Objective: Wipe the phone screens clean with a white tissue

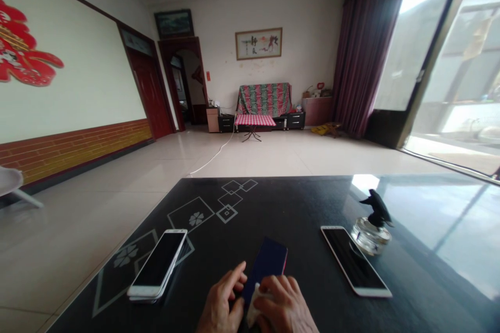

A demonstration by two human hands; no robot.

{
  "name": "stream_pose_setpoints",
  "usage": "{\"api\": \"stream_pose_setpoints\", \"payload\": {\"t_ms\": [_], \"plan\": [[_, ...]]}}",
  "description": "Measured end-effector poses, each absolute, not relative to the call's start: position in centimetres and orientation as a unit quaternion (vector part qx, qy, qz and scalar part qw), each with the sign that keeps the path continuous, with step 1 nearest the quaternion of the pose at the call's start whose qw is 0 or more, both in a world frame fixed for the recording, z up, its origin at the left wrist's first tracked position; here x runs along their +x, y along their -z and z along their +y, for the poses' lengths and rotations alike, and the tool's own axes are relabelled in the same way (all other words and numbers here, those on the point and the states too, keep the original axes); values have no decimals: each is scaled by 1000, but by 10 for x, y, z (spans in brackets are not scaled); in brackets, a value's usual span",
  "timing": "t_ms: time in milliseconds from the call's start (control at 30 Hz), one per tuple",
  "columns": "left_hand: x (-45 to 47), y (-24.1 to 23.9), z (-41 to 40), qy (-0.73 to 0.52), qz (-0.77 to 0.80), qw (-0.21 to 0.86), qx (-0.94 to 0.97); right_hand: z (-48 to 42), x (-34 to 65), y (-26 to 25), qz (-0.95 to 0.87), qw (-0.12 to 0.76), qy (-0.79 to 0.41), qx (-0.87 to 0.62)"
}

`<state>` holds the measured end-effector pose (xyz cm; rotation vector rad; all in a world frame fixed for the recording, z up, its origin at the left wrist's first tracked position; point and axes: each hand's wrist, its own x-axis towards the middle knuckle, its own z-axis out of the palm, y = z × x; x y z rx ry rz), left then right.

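Observation:
A smartphone point(266, 260) with a dark blue screen and a reddish right edge is between my hands, low in the middle of the view. My left hand point(222, 302) grips its left side, fingers curved and thumb lower down. Pressed against the lower part of the screen is a crumpled white cloth or tissue point(253, 306), bunched under the closed fingers of my right hand point(284, 302). The phone's bottom end is hidden by my hands, and I cannot tell whether it rests on the table.
The black glossy table point(297, 208) has grey square and flower patterns. Stacked white phones point(159, 265) lie left; another white phone point(353, 260) lies right, beside a clear bottle point(370, 234) with a black pump top. A small checkered table point(255, 120) stands across the room.

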<state>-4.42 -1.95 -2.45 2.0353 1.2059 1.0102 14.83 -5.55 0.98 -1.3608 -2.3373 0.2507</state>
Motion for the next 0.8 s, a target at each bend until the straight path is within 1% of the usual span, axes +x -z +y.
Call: {"api": "stream_pose_setpoints", "payload": {"t_ms": [100,200,467,667,800], "plan": [[-44,27,-19,-379,452,280,758,-48,150,-18,-822,236,-88,-511],[-43,27,-19,-378,460,269,757,-34,155,-24,-797,259,-61,-543],[-46,30,-17,-376,455,263,763,6,161,-21,-762,274,16,-586],[-45,32,-17,-377,454,256,766,15,155,-17,-745,286,21,-602],[-45,32,-16,-376,446,260,769,6,150,-16,-759,287,9,-585]]}}
